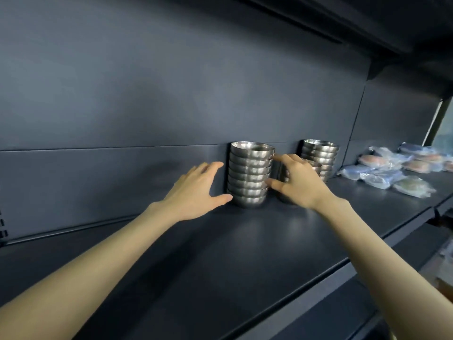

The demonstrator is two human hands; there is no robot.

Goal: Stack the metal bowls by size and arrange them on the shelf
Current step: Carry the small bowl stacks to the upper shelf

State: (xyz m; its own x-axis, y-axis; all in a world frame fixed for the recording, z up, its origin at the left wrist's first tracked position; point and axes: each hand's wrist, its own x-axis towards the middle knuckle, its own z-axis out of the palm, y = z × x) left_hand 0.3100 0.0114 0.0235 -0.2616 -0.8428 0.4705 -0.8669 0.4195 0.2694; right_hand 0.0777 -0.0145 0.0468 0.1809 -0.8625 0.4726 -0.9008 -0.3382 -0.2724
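A tall stack of several metal bowls [250, 175] stands at the back of the dark shelf [220, 253], against the rear panel. My left hand [196, 190] is spread at the stack's left side, thumb tip touching the lowest bowls. My right hand [297, 180] is spread at the stack's right side, fingertips on the top rim and thumb against the lower bowls. Behind my right hand a shorter stack [316, 165] is mostly hidden. A third stack [321, 155] stands further right.
Several plastic-wrapped packets [392, 173] lie on the shelf to the right. A shelf board [318, 25] hangs overhead. The shelf's front edge runs diagonally at lower right. Slotted uprights [3, 227] show at the far left.
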